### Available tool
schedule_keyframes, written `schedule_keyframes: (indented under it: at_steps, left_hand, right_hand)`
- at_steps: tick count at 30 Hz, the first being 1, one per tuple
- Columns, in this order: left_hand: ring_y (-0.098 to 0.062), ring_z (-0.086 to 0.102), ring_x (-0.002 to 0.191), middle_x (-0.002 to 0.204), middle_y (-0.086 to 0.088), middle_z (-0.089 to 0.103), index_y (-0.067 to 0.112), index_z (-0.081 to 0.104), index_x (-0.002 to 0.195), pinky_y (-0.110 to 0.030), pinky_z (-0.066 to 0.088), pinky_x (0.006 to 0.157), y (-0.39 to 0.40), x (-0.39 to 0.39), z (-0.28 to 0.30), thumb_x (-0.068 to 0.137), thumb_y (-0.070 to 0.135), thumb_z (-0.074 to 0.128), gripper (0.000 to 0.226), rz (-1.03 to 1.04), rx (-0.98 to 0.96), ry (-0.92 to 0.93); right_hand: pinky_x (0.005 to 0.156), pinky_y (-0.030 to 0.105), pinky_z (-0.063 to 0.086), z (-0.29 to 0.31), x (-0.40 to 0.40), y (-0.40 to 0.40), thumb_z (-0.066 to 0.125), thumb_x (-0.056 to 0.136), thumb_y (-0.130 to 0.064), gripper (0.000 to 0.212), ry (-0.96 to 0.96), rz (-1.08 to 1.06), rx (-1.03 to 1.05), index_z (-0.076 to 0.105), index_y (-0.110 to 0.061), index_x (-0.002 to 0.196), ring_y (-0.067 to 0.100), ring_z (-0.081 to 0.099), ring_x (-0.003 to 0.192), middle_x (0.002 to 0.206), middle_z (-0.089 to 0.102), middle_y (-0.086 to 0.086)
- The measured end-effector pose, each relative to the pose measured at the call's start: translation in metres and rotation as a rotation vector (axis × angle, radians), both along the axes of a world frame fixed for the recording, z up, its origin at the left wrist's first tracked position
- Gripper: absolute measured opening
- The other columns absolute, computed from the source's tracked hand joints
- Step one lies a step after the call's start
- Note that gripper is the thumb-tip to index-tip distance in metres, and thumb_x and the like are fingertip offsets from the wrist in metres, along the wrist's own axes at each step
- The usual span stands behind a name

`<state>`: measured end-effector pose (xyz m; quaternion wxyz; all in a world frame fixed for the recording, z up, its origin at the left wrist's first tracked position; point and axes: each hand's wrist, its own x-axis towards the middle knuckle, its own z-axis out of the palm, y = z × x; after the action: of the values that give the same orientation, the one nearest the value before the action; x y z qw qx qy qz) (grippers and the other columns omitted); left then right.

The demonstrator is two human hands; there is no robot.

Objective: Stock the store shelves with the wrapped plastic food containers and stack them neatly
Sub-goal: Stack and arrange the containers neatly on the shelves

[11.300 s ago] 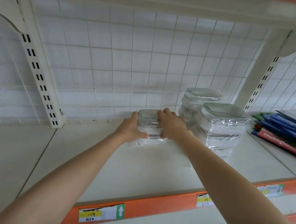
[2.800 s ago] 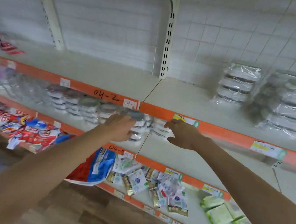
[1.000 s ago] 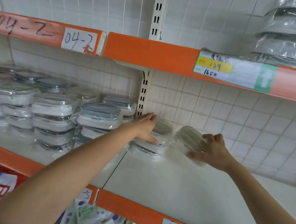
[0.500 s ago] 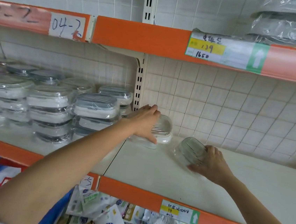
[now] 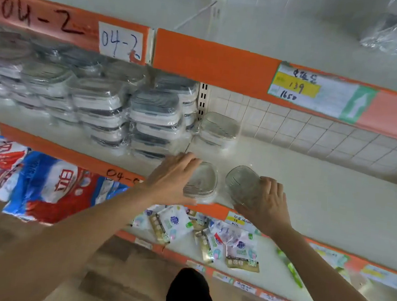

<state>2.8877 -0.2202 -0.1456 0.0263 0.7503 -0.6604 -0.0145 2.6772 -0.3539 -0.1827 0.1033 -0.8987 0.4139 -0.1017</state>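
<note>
Gripping one wrapped container [image 5: 201, 181] each, the left hand [image 5: 173, 178] spreads its fingers over a lid at the shelf [image 5: 334, 201] front; the right hand [image 5: 266, 203] cups a second container [image 5: 241, 183], tipped lid-leftward.

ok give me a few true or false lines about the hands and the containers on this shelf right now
1. Each hand holds a container: true. The left hand grips one container, the right hand another.
2. Both held containers sit on the top shelf: false, they are at the front edge of the middle shelf.
3. A lone container stands by the back wall: true.
4. The stacks lie right of the hands: false, left.
</note>
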Motion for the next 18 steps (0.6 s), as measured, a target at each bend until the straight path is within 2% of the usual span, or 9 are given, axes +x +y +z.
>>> schedule_keyframes:
  at_steps: [2,6,10,13,18]
  left_hand:
    - [-0.029,0.048,0.115,0.132,-0.010,0.043,0.005,0.040,0.136,-0.041,0.039,0.099,0.029,0.000,0.012,0.061,0.062,0.076,0.101,0.030,0.032,0.030]
    - [-0.029,0.041,0.122,0.137,-0.010,0.038,0.007,0.036,0.141,-0.041,0.030,0.105,0.084,-0.004,0.053,0.064,0.056,0.077,0.100,0.114,0.085,0.053]
    - [-0.030,0.045,0.112,0.126,-0.011,0.048,0.008,0.044,0.134,-0.047,0.032,0.101,0.137,-0.005,0.100,0.053,0.060,0.079,0.102,0.147,0.045,-0.019]
    - [-0.027,0.036,0.109,0.126,-0.005,0.043,0.015,0.040,0.132,-0.052,0.036,0.099,0.167,-0.006,0.135,0.051,0.062,0.077,0.101,0.160,-0.017,-0.005]
    - [-0.025,0.027,0.123,0.140,0.000,0.029,0.018,0.027,0.146,-0.039,0.027,0.106,0.170,-0.009,0.221,0.065,0.057,0.076,0.102,0.159,-0.094,0.062]
  right_hand:
    - [0.093,0.037,0.035,0.015,-0.001,0.022,0.076,0.068,-0.048,0.083,0.032,0.026,0.037,0.041,-0.001,0.127,0.032,0.041,0.112,0.122,0.045,0.013]
    - [0.092,0.037,0.036,0.051,-0.008,0.072,0.077,0.065,-0.045,0.083,0.056,0.107,0.061,0.042,-0.001,0.126,0.032,0.042,0.112,0.122,0.045,0.012]
    - [0.095,0.035,0.033,0.093,-0.008,0.113,0.076,0.066,-0.045,0.083,0.022,0.193,0.056,0.040,-0.004,0.129,0.030,0.040,0.115,0.126,0.043,0.009]
    - [0.097,0.034,0.031,0.132,-0.009,0.137,0.076,0.066,-0.044,0.084,-0.024,0.249,0.052,0.038,-0.005,0.130,0.028,0.037,0.115,0.128,0.041,0.009]
    - [0.094,0.035,0.034,0.215,-0.027,0.145,0.079,0.062,-0.042,0.083,-0.108,0.300,-0.068,0.042,-0.003,0.125,0.030,0.039,0.111,0.122,0.044,0.011]
